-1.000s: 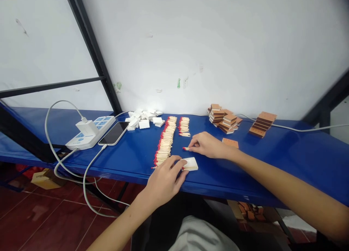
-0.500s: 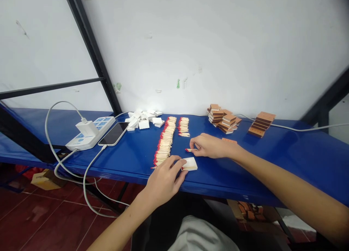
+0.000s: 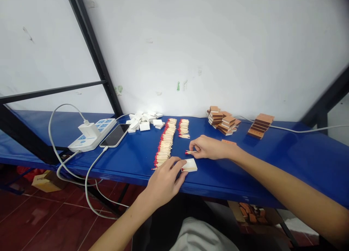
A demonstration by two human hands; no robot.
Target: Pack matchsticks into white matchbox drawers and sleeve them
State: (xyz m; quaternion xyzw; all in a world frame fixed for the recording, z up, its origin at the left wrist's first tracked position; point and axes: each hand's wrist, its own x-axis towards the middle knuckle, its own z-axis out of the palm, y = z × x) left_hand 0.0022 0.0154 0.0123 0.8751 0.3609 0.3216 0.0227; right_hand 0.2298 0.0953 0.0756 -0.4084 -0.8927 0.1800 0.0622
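My left hand grips a small white matchbox tray between thumb and fingers near the table's front edge. One or more matches lie along the tray's near side. Just behind the tray, my right hand pinches a few red-headed matches, their heads pointing left. A long row of matches runs back from my left hand, red heads to the left. Beyond my right hand lies a shorter row of matches.
White trays are heaped at the back, beside a phone and a power strip with cables. Brown matchboxes are piled at the back right, near a slanted stack of brown covers. An orange piece lies behind my right forearm.
My right hand has lowered slightly toward the tray with the matches in its pinch. My left hand keeps its hold on the tray. The camera view has shifted a little.
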